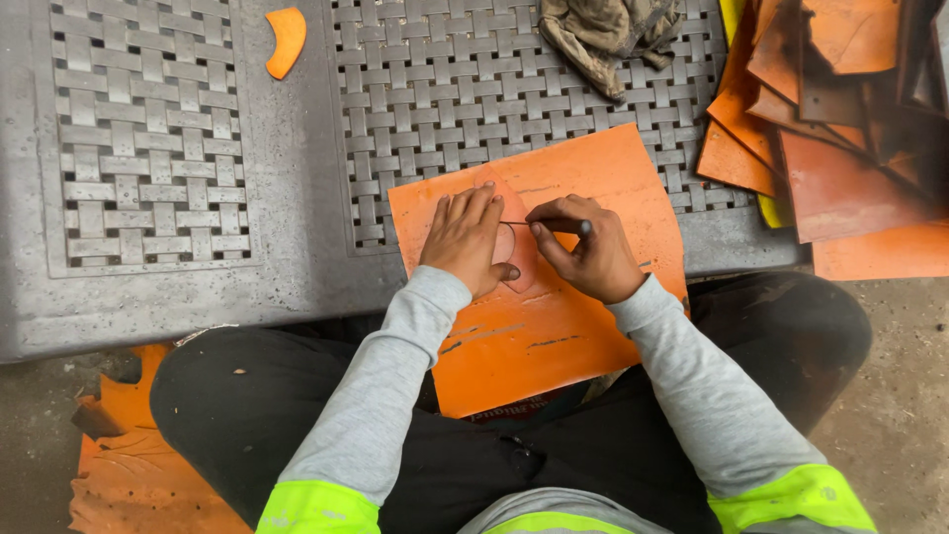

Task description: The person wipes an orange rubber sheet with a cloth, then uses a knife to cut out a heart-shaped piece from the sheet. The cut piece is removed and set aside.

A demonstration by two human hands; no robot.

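Head view: the left hand (465, 240) presses flat, fingers spread, on a template (514, 247) atop the orange sheet (554, 326), which lies on the grey table (297, 257) and lap. At its 3 o'clock, the right hand (588, 252) has its grip clamped on a dark marking tool (559, 226); 1 curved orange offcut (287, 40) lies at 11 o'clock.

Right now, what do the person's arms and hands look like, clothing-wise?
Both hands are bare: no gloves on the left hand or right hand. Light grey long sleeves reach the wrists, with fluorescent yellow-green bands on the upper arms. No watch or rings visible.
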